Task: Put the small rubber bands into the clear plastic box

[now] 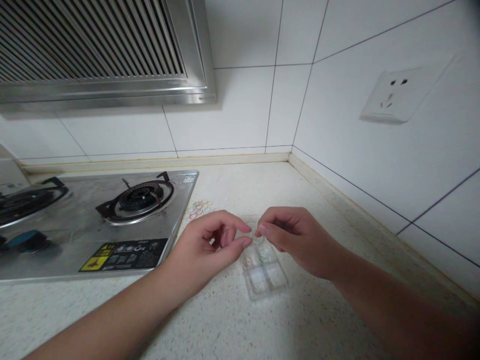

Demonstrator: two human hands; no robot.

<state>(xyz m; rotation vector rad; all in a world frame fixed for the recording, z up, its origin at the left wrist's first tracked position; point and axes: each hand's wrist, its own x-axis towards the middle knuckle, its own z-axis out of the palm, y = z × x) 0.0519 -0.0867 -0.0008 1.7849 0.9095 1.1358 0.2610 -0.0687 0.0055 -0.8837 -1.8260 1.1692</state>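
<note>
A clear plastic compartment box point(267, 280) lies on the counter beneath my hands. Orange-red rings, thin like small rubber bands point(247, 261), rest in one compartment, and green rings point(264, 257) in the one beside it. The two nearest compartments show nothing inside. My left hand point(213, 240) is over the box's left side, thumb and index finger curved with a small gap between their tips. Over the far right part, my right hand point(294, 235) has thumb and forefinger pinched together; whatever is between them is too small to make out. Both hands partly hide the far compartments.
A loose pile of coloured rings point(199, 208) lies beside the steel gas stove point(183, 200), left of my hands. The range hood point(204, 75) overhangs the stove. Tiled walls meet in the back corner, and a power socket point(392, 95) is on the right wall.
</note>
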